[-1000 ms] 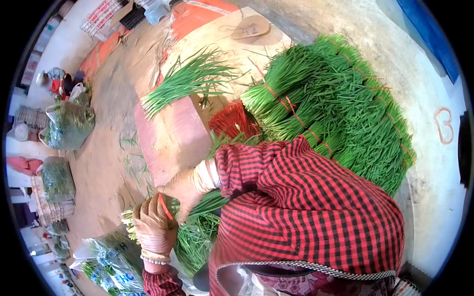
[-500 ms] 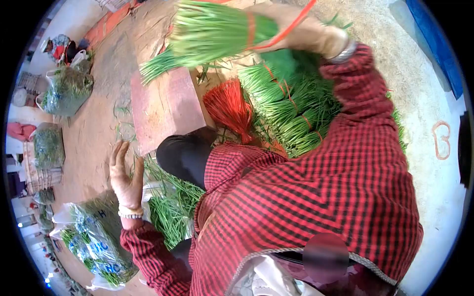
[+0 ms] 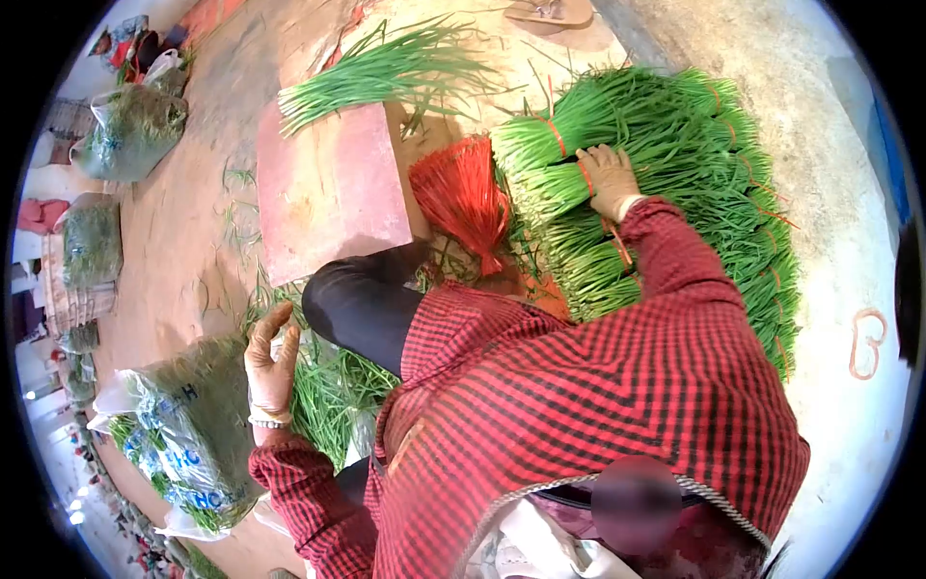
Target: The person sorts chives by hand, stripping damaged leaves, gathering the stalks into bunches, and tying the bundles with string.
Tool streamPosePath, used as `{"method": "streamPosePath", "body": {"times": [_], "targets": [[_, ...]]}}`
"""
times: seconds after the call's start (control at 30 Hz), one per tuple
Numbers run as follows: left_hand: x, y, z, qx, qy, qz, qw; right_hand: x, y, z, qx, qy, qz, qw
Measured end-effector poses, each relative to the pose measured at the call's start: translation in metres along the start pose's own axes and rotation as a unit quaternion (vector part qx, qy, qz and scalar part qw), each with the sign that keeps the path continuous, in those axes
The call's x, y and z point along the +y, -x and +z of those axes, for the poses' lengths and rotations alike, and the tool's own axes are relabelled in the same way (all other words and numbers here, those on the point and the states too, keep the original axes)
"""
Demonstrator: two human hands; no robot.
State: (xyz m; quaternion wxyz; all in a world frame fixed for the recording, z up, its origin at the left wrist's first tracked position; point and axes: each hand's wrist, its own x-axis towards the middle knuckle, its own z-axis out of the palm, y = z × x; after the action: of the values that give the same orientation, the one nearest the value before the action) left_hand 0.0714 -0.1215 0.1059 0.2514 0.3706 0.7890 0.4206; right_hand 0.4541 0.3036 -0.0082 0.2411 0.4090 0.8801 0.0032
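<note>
My right hand (image 3: 609, 180), in a thin glove, lies palm down on a pile of green stalk bundles (image 3: 694, 164) at the right. Its fingers are spread over the stalks beside a red tie (image 3: 585, 178). At the lower left my left hand (image 3: 271, 362), gloved and with a beaded bracelet, is raised and empty, its fingers apart. Below and beside it are loose green stalks (image 3: 333, 410). A loose bunch of stalks (image 3: 362, 85) rests across the far edge of a pinkish block (image 3: 328, 198). Red ties (image 3: 463, 193) lie in a sheaf between block and pile.
Plastic bags of greens stand at the lower left (image 3: 183, 434) and further back at the left (image 3: 135, 130). A sandal (image 3: 550, 12) lies at the top. My bent knee (image 3: 352, 304) is beside the block. Another person (image 3: 140, 48) is at the upper left.
My right hand has come down from above the block onto the pile and no longer holds a bundle up. My left hand, which gripped stalks a second ago, is empty and slightly lower.
</note>
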Motion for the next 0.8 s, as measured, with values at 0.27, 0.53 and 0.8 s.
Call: {"method": "streamPosePath", "body": {"times": [0.27,0.53,0.8], "targets": [[-0.022,-0.007,0.016,0.005,0.001,-0.015,1.000,-0.081,-0.021,-0.062,0.143,-0.254,-0.241,0.926],[-0.050,0.015,-0.002,0.001,-0.072,-0.083,0.994,-0.229,-0.179,0.132,0.000,-0.571,0.048,0.820],[-0.067,0.008,-0.004,0.071,0.087,-0.191,0.975,-0.242,-0.222,0.173,-0.007,-0.722,0.200,0.662]]}}
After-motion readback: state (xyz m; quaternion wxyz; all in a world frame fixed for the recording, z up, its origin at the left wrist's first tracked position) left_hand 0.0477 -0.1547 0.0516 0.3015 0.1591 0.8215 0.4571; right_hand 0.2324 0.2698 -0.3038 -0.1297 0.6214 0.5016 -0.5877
